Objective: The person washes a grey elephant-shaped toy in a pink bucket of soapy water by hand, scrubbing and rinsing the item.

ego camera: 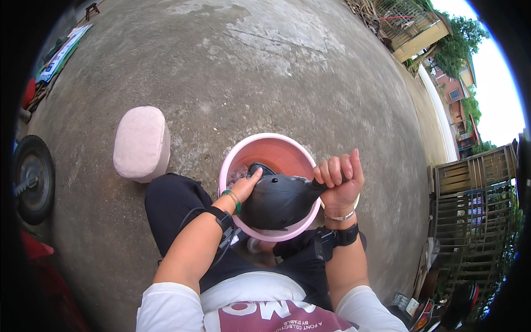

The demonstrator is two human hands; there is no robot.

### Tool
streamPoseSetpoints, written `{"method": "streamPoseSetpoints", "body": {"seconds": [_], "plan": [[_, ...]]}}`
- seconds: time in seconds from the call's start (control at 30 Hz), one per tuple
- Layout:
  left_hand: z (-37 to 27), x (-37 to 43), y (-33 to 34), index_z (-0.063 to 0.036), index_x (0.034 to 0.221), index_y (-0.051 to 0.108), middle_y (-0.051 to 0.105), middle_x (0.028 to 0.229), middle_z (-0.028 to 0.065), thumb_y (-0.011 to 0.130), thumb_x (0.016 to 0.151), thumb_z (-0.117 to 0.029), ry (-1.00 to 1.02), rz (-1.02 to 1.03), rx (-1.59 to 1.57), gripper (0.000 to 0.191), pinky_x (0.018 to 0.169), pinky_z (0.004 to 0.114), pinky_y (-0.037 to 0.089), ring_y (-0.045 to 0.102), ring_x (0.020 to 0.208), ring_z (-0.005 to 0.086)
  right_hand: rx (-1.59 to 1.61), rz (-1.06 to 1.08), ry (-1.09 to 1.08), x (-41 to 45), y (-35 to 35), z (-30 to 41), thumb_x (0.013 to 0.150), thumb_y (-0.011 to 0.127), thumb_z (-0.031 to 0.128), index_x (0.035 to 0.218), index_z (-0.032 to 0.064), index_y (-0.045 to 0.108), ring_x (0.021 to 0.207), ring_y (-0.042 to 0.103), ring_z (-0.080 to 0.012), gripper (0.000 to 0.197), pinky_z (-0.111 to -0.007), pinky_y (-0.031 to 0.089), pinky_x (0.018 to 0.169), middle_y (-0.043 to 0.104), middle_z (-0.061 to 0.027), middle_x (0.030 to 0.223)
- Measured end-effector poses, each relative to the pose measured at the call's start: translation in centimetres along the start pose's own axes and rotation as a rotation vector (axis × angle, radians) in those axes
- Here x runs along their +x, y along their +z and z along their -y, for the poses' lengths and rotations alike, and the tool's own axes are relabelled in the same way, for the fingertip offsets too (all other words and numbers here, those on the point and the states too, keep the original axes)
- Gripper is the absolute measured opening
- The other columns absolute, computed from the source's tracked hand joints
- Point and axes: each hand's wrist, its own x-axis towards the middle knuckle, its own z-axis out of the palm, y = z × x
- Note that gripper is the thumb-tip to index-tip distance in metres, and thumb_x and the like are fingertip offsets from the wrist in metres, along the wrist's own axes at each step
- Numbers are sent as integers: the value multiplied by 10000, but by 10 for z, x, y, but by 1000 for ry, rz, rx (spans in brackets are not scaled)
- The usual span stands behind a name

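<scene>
A dark grey cloth cap is held over a pink plastic basin, whose inside is reddish and holds some water with suds at the left. My left hand, with a green bangle at the wrist, grips the cap near its edge, thumb on top. My right hand is closed around a bunched dark part of the cap at the basin's right side and pulls it to a narrow twist. What lies under the cap is hidden.
A pale pink padded stool stands left of the basin on the concrete ground. Beyond it is a wheel. A small wooden stool is far at upper left, a slatted fence at right.
</scene>
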Motion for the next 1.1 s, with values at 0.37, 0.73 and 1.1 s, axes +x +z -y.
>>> {"method": "streamPoseSetpoints", "body": {"seconds": [0.37,0.73,1.1], "plan": [[10,0,15,1,1124,521,566,1061,257,496,847,-370,262,-232,147,464,886,400,395,530,1032,367,-1150,-190,74,-10,-126,-64,919,445,317,625,40,506,476,431,-122,408,-242,363,474,466,-17,543],[-10,-27,34,-55,995,526,605,924,202,720,668,-308,299,-126,580,457,755,395,461,586,880,346,-1108,110,278,-26,-93,-80,844,574,214,1193,25,461,1081,459,-164,413,-296,390,877,502,-94,1164],[6,-45,52,-74,1143,545,573,1059,153,580,687,-23,609,496,971,460,844,398,437,546,967,340,-1679,155,911,3,-145,-112,733,568,579,1252,-48,414,1137,455,-378,828,-375,375,953,484,-264,1198]]}}
